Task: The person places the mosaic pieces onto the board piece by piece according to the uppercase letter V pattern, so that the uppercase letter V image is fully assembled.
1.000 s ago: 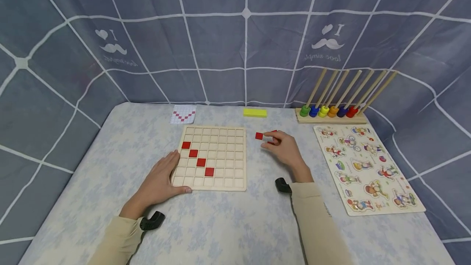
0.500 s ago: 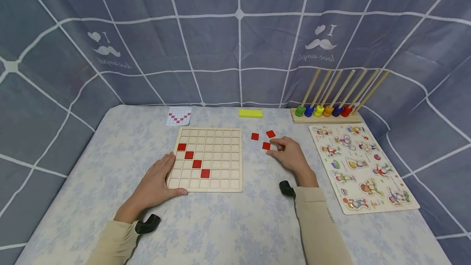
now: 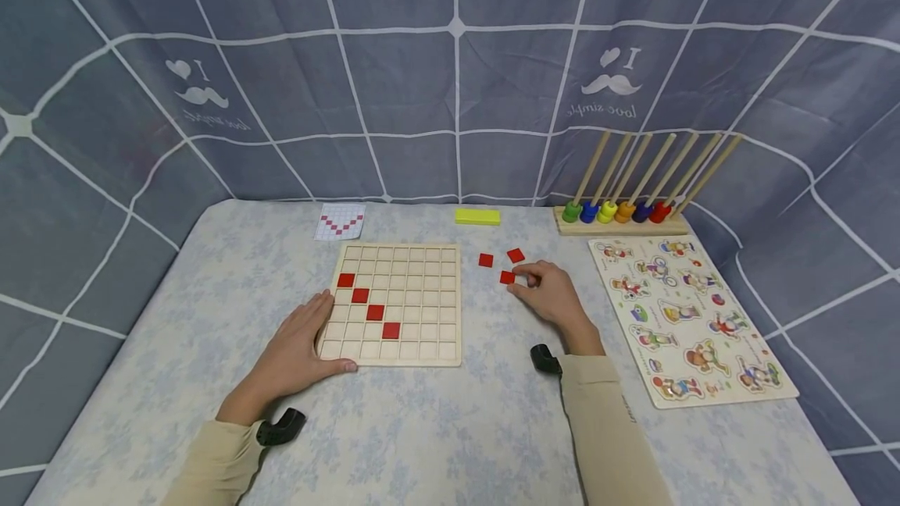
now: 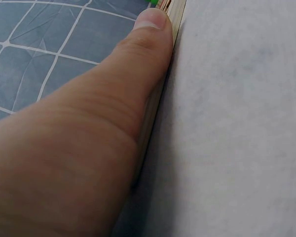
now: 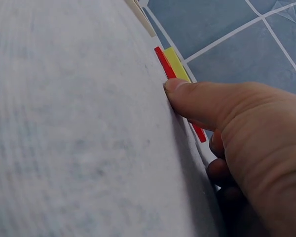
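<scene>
A wooden grid board (image 3: pixel 422 307) lies on the table, with several red square tiles (image 3: pixel 376 312) set in a diagonal across its left half. My left hand (image 3: pixel 291 346) rests at the board's lower left corner, straight fingers along the left side and thumb on the near edge. That thumb (image 4: pixel 143 44) lies against the wooden edge in the left wrist view. To the board's right, my right hand (image 3: pixel 555 295) pinches a red tile (image 3: pixel 506 277) between thumb and index finger at the tabletop. Two loose red tiles lie just beyond, one left (image 3: pixel 486 260) and one right (image 3: pixel 516 255).
Behind the board are a paper card (image 3: pixel 341 222) with a red V pattern and a yellow block (image 3: pixel 477 217). A peg rack (image 3: pixel 619 228) with colored beads stands at the back right. A picture puzzle board (image 3: pixel 692 318) lies right of my right arm.
My right hand has drawn slightly back from the loose tiles, uncovering them, and its thumb and index finger have come to the nearest tile. My left hand stays at the board.
</scene>
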Action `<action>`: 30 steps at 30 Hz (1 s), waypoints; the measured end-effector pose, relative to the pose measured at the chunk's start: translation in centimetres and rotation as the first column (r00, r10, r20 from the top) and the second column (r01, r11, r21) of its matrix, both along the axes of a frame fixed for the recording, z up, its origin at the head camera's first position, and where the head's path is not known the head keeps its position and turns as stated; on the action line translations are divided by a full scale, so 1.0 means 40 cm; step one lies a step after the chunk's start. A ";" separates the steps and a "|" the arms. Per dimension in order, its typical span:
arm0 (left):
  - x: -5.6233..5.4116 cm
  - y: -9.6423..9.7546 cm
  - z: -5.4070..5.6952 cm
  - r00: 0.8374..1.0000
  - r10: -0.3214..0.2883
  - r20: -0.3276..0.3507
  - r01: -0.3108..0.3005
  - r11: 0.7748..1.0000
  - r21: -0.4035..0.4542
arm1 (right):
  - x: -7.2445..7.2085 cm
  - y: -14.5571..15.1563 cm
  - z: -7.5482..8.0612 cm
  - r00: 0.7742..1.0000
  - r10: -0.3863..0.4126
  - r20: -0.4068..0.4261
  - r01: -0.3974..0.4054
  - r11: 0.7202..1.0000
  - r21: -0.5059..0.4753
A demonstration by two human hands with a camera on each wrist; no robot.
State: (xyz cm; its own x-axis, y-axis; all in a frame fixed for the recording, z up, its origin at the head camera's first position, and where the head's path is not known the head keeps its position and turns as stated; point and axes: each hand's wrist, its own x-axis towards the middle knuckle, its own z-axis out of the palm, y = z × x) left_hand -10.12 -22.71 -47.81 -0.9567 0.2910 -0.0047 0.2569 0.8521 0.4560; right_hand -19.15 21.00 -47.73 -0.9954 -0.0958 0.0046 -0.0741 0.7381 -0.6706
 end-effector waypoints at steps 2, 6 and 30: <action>-0.001 0.000 -0.002 1.000 0.001 -0.003 -0.001 1.000 0.003 | -0.001 -0.002 0.000 1.000 0.000 -0.006 0.000 1.000 0.010; -0.002 0.000 -0.005 1.000 -0.001 -0.016 0.001 1.000 0.003 | 0.000 -0.007 0.004 1.000 -0.015 0.002 0.015 1.000 0.003; -0.005 -0.001 -0.001 1.000 -0.006 -0.005 0.006 1.000 -0.005 | 0.007 -0.010 0.003 0.999 -0.015 -0.043 0.015 1.000 0.001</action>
State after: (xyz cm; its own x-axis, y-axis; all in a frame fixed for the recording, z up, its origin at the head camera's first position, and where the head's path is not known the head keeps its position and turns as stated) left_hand -10.31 -22.74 -47.87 -0.9550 0.2966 -0.0013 0.2642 0.8526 0.4508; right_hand -18.85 20.59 -47.59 -0.9956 -0.0809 0.0477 -0.0920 0.7404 -0.6658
